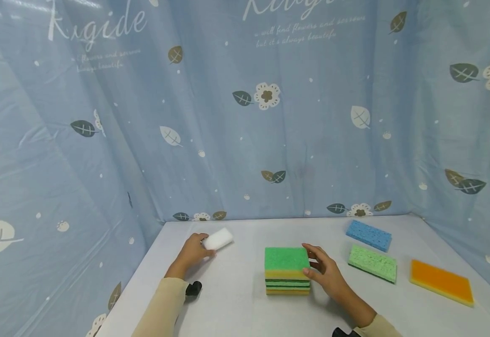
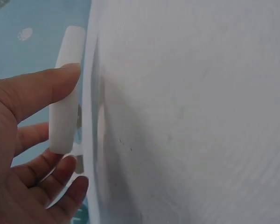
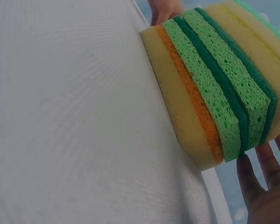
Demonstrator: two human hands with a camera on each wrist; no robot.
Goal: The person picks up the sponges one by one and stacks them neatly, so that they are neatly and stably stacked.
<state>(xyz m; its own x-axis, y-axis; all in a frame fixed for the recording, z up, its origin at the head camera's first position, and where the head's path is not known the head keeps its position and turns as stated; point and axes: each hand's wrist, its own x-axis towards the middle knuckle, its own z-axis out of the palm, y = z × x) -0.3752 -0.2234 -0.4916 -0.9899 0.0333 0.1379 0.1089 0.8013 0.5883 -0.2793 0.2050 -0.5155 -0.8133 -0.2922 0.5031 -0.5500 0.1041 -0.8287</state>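
Observation:
My left hand [image 1: 192,252] pinches a plain white sponge block [image 1: 218,239] at the left of the table. In the left wrist view, the thumb lies across the near side of the white block [image 2: 64,116], and other fingers show behind and below it. Near the table's middle stands a stack of sponges [image 1: 287,260], green on top with yellow and green layers below. My right hand [image 1: 326,274] is at the stack's right side. In the right wrist view, its fingertips touch the side of the layered stack [image 3: 224,88], whose bottom sponge is yellow and orange.
To the right lie three separate sponges: a blue one [image 1: 369,235] at the back, a light green one [image 1: 372,263] with a dark underside, and an orange-topped yellow one [image 1: 441,282]. A blue printed curtain [image 1: 303,140] surrounds the white table [image 1: 236,309] at the back and sides.

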